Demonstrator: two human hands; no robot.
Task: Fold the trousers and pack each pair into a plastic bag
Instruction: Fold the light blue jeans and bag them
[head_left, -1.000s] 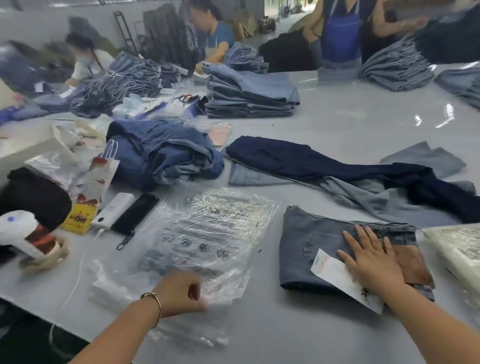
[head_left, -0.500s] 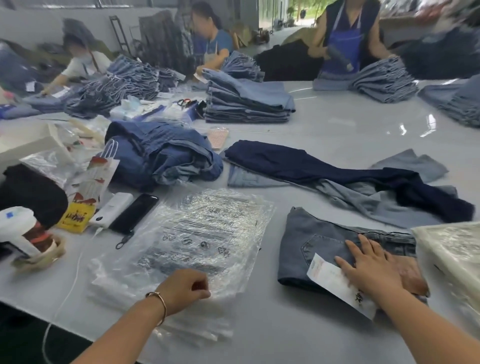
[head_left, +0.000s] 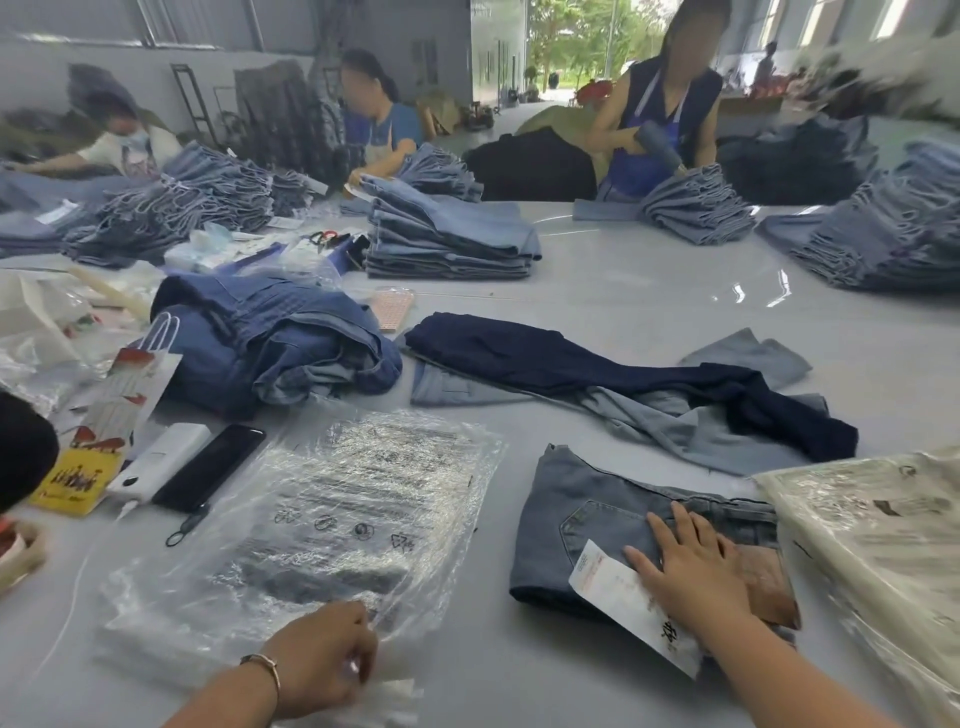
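While right hand (head_left: 693, 571) lies flat on one folded grey-blue denim trousers (head_left: 597, 525), left hand (head_left: 322, 660) pinches stack of clear printed plastic bags (head_left: 332, 514), two loose trousers behind.

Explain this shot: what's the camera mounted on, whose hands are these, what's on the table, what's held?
There is no machine here. One wide-angle camera sits on a person's head, looking forward and down at their own two bare hands. The left hand pinches the near edge of a stack of clear plastic bags. The right hand lies flat, fingers straight, on a folded pair of grey-blue jeans with a white paper tag. On the table farther back lie loose dark trousers, a phone and stacks of jeans. Other workers stand across it.
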